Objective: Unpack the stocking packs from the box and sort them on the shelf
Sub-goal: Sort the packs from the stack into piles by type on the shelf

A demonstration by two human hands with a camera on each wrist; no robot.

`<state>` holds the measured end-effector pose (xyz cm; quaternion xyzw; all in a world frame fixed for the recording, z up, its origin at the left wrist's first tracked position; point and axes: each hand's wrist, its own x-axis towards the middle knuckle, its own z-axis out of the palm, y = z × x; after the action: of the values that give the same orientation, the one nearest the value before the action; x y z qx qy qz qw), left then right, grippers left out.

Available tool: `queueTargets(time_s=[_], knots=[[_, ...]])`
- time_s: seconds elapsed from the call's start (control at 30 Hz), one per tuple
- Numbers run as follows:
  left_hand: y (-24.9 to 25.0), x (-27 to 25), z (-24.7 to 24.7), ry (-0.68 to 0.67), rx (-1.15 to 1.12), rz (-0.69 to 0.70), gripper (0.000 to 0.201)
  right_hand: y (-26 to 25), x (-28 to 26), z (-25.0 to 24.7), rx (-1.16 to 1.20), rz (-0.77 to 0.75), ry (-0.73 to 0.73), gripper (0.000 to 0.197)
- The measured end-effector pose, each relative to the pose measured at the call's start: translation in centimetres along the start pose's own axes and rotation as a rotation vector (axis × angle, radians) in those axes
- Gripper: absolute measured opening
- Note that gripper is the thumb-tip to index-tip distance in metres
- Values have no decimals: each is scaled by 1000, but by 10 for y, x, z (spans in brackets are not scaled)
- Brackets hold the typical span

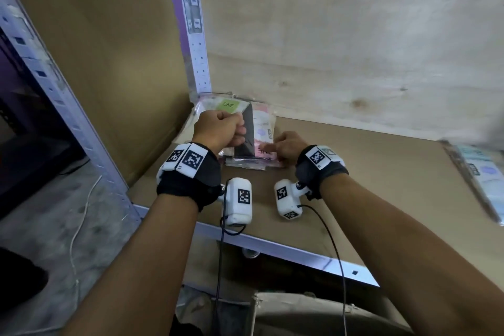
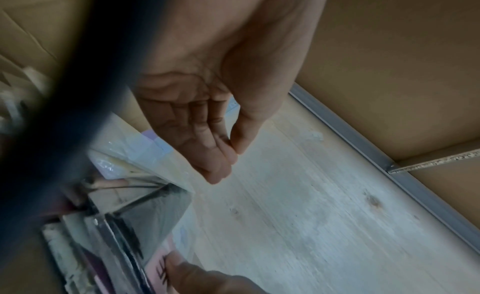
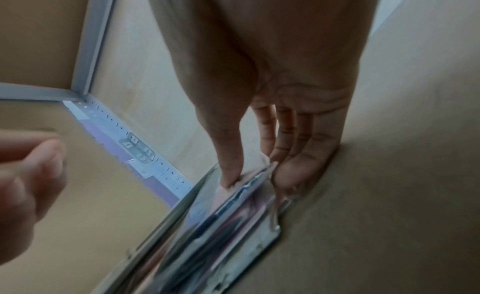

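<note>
Sorting stocking packs in the shelf's back corner.

I am pinching the stack of stocking packs (image 1: pixel 246 139) at its near right edge with my right hand (image 1: pixel 289 146), thumb on top, while my left hand (image 1: pixel 218 128) is hovering above, curled and holding nothing. The stack is sitting at frame centre beside the upright post (image 1: pixel 195 35); bare shelf board (image 1: pixel 368 172) is lying open to the right.

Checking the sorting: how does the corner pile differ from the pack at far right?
The corner pile stacks several packs, pink and black; the right pack is pale blue. The right hand grips the corner pile; the right pack lies untouched. Both rest on the shelf.
</note>
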<state>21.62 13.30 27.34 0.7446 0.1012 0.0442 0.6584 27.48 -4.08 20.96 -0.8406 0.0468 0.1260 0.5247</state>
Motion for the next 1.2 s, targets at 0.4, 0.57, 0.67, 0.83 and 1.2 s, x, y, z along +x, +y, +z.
queueTargets(time_s=[0.4, 0.57, 0.67, 0.83, 1.2], knots=[[-3, -13, 62, -40, 202, 119, 26, 53, -93, -110, 284, -109, -29, 16], [-7, -16, 98, -104, 428, 213, 44, 92, -136, -170, 339, -99, -66, 25], [-15, -20, 116, -223, 363, 213, 36, 115, -152, -191, 359, -76, -50, 31], [-26, -30, 139, -454, 286, 53, 26, 143, -167, -209, 451, -12, 71, 40], [-23, -49, 166, -517, -236, -175, 18, 138, -172, -223, 961, -28, 196, 22]])
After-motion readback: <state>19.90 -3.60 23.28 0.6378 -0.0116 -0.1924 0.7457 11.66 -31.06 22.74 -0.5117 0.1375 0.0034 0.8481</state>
